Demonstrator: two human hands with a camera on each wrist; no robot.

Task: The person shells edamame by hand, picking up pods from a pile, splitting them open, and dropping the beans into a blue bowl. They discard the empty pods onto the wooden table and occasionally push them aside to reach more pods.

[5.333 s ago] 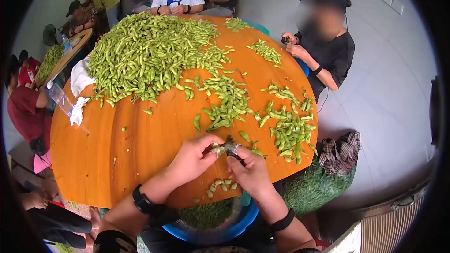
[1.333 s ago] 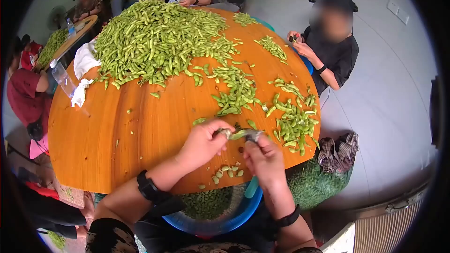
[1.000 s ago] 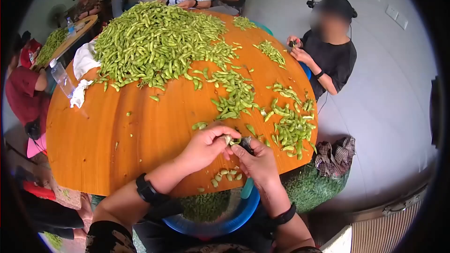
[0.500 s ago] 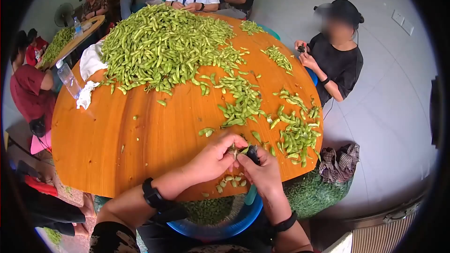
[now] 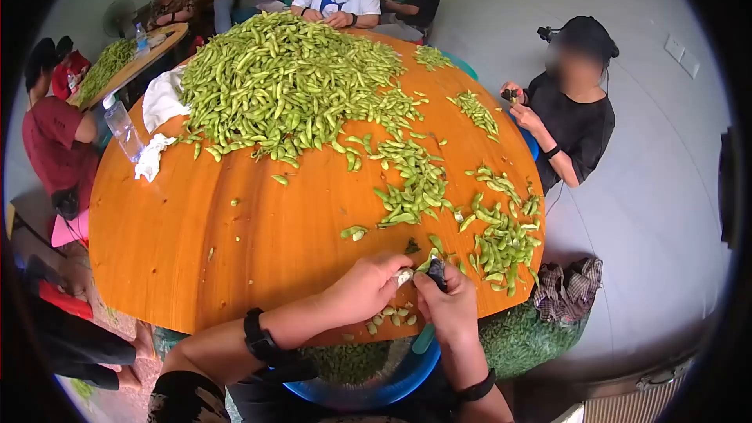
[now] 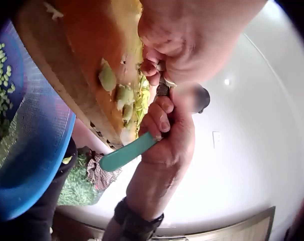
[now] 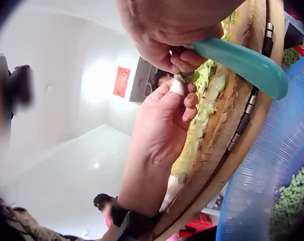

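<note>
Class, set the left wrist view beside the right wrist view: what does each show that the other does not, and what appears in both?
Only the left wrist view: the checked cloth, the green sack beside it, and the black band on the person's right wrist.

Only the right wrist view: the red sheet on the wall.

Both: the left hand, the right hand gripping the teal handle, the wooden tabletop, and the blue mesh basket holding shelled beans.

The tabletop [image 5: 168,254] is smooth, glossy wood (rougher along its edge). The teal handle [image 7: 247,66] looks like glossy plastic; the blue basin [image 7: 257,163], shiny plastic.
</note>
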